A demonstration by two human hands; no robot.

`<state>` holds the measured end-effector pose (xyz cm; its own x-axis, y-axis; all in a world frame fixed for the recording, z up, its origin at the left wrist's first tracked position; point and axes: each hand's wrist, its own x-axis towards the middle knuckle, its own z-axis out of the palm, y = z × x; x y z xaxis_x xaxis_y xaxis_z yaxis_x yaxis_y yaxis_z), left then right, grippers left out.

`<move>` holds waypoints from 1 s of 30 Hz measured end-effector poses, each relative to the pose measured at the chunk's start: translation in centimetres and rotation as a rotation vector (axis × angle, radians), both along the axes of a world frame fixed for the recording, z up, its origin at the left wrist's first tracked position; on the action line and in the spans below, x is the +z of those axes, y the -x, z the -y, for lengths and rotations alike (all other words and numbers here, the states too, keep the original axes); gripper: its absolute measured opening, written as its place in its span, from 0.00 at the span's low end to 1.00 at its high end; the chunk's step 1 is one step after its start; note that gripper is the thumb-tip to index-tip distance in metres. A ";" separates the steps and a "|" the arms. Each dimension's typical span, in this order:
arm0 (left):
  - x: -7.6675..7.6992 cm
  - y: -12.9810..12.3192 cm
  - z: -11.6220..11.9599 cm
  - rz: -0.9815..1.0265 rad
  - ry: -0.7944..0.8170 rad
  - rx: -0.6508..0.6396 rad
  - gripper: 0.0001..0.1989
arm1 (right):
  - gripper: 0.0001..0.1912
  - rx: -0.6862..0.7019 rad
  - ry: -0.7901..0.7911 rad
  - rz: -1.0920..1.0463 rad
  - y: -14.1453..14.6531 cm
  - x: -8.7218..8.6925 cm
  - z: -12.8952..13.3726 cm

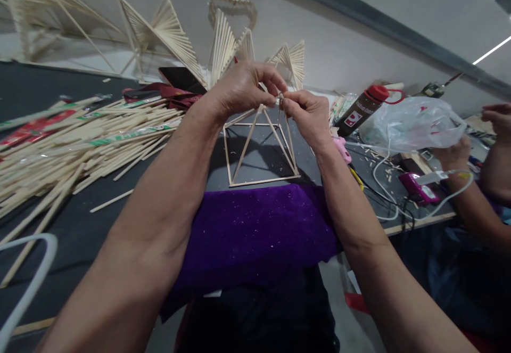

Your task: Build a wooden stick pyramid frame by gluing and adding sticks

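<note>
A frame of thin wooden sticks [264, 182] stands on the dark table, with a rectangular base and slanted sticks rising to its top. Above that top, my left hand [255, 85] and my right hand [308, 112] meet, thumbs and fingertips pinched close together. Between the fingertips is something small and pale; what it is I cannot make out. Whether either hand touches the frame is hard to tell. A purple cloth [259, 230] with pale specks lies in front of the frame, over the table edge.
Loose wooden sticks [115, 129] are heaped on the left. Stick models [170, 31] stand along the wall. To the right are a dark bottle [361, 112], a plastic bag [415, 124], a pink tool [342, 149], a magenta device [419, 189] and cables. Another person's hand [455, 153] is far right.
</note>
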<state>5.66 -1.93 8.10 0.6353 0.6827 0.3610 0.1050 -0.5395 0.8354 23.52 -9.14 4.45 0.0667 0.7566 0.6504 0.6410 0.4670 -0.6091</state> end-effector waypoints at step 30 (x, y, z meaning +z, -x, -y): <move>0.7 -0.2 0.9 -0.024 -0.102 0.107 0.08 | 0.16 0.061 0.084 -0.115 -0.6 -0.6 -0.4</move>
